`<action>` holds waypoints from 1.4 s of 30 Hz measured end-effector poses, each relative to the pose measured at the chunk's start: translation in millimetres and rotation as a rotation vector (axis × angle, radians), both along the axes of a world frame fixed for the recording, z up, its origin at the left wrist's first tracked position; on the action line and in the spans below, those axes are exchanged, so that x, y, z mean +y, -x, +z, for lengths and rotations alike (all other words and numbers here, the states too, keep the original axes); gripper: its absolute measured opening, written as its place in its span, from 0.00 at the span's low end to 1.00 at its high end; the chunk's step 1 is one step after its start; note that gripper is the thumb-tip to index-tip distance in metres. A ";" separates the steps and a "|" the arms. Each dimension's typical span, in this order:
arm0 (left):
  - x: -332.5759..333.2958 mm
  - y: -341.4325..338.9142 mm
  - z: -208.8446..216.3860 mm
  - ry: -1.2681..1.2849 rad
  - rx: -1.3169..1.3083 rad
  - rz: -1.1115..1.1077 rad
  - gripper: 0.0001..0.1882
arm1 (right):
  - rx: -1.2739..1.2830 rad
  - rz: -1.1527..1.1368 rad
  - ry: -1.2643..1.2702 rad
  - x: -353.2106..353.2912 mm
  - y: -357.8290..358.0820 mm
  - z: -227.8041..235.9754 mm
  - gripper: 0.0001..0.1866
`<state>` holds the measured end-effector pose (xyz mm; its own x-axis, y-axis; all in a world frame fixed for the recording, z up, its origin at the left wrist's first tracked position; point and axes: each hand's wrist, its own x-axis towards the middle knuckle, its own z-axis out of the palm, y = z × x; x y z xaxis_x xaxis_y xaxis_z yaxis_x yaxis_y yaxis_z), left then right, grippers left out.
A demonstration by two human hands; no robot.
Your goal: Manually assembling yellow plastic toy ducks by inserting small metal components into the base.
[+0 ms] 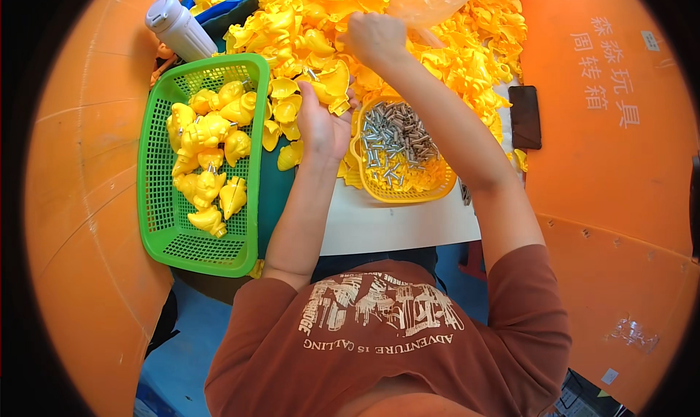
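My left hand [326, 125] is turned palm up and holds a hollow yellow plastic shell half [334, 85] between thumb and fingers. A small metal pin [312, 75] shows at the shell's left side. Farther out, my right hand [375, 37] is closed, back of the hand up, over the big heap of yellow shell pieces [467, 67]. Whatever its fingers grip is hidden. Below the right forearm stands a yellow basket [412, 196] with silver and brownish metal pins [397, 136] lying on small yellow pieces.
At left, a green basket [202, 260] holds several joined yellow figures [208, 187], some with metal pins. Behind it stand a pale lidded bottle [179, 26] and a blue bin [219, 10]. A clear plastic bag [430, 1] lies over the heap. A dark phone [525, 116] lies beside the orange wall [598, 176].
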<state>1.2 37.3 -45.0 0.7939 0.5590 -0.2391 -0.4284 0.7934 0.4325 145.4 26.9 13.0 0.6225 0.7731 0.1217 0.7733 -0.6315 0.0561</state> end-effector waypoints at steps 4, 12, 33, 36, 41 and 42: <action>-0.4 0.2 3.5 -0.008 -0.010 -0.010 0.27 | 0.109 -0.148 0.012 12.2 -5.7 -2.1 0.10; -5.5 2.5 11.7 -0.053 0.048 -0.059 0.24 | 1.126 0.201 -0.911 -86.7 2.7 24.1 0.20; -45.1 9.0 35.1 -0.359 0.020 -0.092 0.21 | 0.331 0.487 -0.820 -145.8 75.9 12.6 0.27; -44.4 9.6 31.8 -0.417 0.018 -0.061 0.21 | 0.340 0.491 -0.851 -145.8 81.2 14.4 0.27; -43.0 12.4 30.9 -0.510 0.010 -0.075 0.21 | 0.346 0.467 -0.826 -145.0 85.2 17.0 0.27; -43.6 12.6 30.0 -0.529 -0.005 -0.076 0.21 | 0.341 0.457 -0.822 -144.4 85.3 15.0 0.27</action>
